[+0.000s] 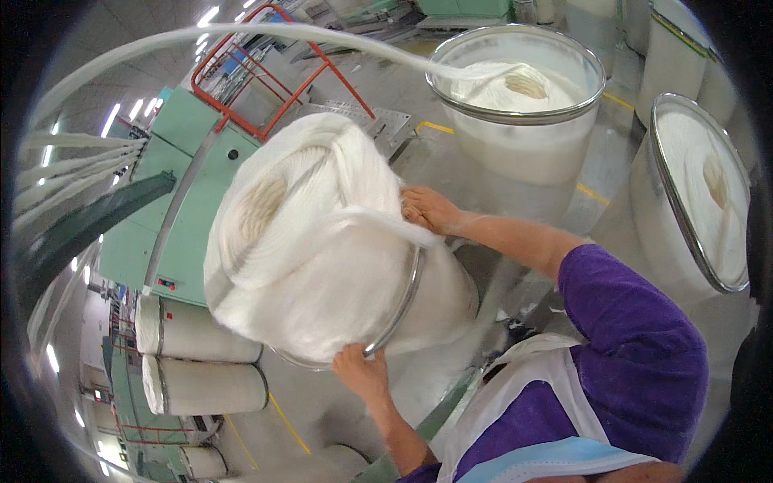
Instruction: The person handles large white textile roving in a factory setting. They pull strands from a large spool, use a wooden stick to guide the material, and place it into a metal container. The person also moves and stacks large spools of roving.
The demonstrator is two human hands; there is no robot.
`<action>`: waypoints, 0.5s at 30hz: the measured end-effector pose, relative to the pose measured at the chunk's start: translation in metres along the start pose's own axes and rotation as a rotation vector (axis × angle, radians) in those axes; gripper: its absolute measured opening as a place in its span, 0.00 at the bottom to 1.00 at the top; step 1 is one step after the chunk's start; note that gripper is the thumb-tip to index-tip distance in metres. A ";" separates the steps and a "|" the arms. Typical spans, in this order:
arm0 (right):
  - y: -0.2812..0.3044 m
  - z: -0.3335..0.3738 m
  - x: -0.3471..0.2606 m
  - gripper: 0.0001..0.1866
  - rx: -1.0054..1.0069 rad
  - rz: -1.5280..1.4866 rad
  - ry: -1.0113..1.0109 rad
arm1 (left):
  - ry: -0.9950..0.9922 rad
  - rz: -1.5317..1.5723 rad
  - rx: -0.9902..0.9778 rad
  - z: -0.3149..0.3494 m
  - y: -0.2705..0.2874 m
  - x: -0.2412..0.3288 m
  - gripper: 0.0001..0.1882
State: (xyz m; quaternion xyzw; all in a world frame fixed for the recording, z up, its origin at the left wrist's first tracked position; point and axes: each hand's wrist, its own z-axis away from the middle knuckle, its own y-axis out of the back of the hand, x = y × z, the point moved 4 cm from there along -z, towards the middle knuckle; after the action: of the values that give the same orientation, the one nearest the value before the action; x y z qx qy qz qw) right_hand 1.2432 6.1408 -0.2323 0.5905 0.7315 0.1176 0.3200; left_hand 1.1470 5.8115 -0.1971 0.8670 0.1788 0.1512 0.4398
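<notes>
A tall pale sliver can (451,294) with a metal rim leans in front of me. Thick coils of white fibre sliver (322,241) bulge well out over its mouth, around a hollow centre. My left hand (361,372) grips the shiny rim at the can's near lower edge. On the opposite side, my right hand (432,211) is closed at the can's edge, against the coiled sliver; the rim beneath its fingers is hidden. One loose band of sliver drapes across the coil and over the rim just below my right hand.
Another can (519,153) of sliver stands beyond, with a strand rising from it and arching left overhead. A further filled can (692,209) is at right. Green machinery (193,209) and a red railing (266,133) stand behind. White cans (205,386) appear at lower left.
</notes>
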 end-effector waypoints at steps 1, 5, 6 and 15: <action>-0.002 -0.001 0.003 0.09 -0.022 -0.017 0.001 | -0.003 -0.014 0.002 0.002 0.001 0.001 0.18; -0.010 -0.004 0.012 0.09 0.022 -0.126 0.010 | -0.043 -0.013 -0.029 0.010 0.000 -0.002 0.17; -0.012 -0.001 0.014 0.09 0.038 -0.127 -0.019 | -0.077 -0.011 -0.043 0.012 0.000 -0.005 0.17; -0.039 0.033 -0.051 0.09 0.045 0.051 -0.243 | -0.153 0.028 -0.018 0.038 0.013 -0.082 0.18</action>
State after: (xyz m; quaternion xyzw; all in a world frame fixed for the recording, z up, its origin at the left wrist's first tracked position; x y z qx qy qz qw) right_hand 1.2370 6.0755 -0.2626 0.6257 0.6746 0.0368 0.3898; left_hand 1.0921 5.7407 -0.2169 0.8745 0.1313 0.0924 0.4576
